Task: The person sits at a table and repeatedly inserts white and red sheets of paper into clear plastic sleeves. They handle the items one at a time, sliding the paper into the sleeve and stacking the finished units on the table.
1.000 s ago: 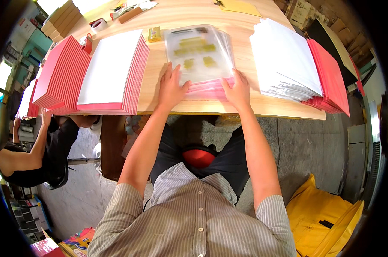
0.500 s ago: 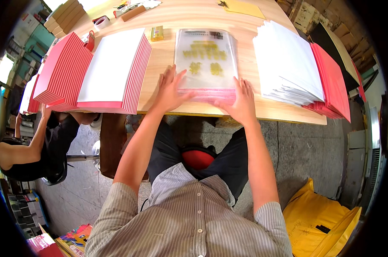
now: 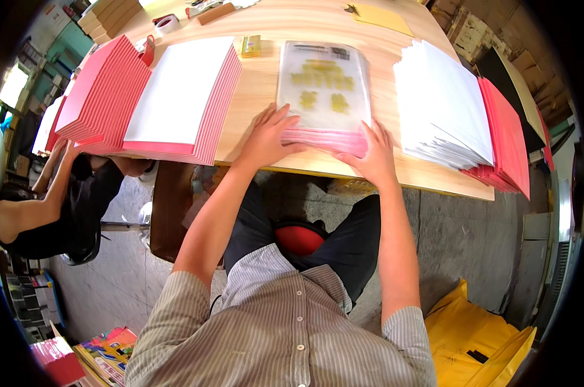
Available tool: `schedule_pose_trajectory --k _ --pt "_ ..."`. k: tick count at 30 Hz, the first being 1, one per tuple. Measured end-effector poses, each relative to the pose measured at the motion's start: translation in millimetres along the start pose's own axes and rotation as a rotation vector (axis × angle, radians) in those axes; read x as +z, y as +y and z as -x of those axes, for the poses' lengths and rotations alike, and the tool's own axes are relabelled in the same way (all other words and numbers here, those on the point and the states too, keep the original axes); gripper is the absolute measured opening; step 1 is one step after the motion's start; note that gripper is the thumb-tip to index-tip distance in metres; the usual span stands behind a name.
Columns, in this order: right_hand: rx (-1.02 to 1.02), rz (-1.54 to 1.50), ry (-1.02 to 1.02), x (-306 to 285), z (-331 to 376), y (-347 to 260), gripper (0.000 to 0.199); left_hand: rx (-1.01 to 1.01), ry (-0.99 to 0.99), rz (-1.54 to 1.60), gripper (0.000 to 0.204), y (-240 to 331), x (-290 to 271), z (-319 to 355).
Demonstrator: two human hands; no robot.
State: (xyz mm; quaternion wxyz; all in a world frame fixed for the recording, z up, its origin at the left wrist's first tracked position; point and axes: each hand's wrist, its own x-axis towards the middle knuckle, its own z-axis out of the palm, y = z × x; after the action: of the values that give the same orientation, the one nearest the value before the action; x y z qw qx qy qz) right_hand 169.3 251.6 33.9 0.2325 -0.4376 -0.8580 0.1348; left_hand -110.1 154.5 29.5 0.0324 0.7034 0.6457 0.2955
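Observation:
A stack of clear plastic sleeves [image 3: 324, 116] with yellow-green print lies on the table in front of me, pink along its near edge. Its outline is slightly blurred. My left hand [image 3: 271, 140] is at the near left corner, fingers stretched along the side and thumb at the front edge. At the near right corner, my right hand [image 3: 372, 157] has its fingers extended up the side and its thumb toward the front. Both hands touch the stack with fingers apart; neither is closed round it. What is inside the sleeves cannot be made out.
Left on the table [image 3: 253, 84] stand tall piles of pink-edged booklets [image 3: 176, 97]. White sheets [image 3: 440, 103] and red folders [image 3: 503, 135] lie right. Farther back are a small yellow box [image 3: 251, 46], a tape roll [image 3: 167, 24] and a yellow envelope [image 3: 382, 19]. A co-worker [image 3: 40, 219] sits left.
My view has shifted slightly, so the table's contents sit differently in the picture. Both hands have come in closer against the near corners of the sleeve stack.

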Motion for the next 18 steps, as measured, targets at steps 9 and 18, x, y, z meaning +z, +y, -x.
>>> schedule_pose_trajectory --k 9,18 --pt "-0.047 0.031 0.015 3 3 6 0.099 0.0 -0.011 -0.005 0.074 4 0 2" --pt "0.006 0.036 0.0 2 3 3 0.104 -0.002 0.033 -0.107 0.067 10 -7 4"
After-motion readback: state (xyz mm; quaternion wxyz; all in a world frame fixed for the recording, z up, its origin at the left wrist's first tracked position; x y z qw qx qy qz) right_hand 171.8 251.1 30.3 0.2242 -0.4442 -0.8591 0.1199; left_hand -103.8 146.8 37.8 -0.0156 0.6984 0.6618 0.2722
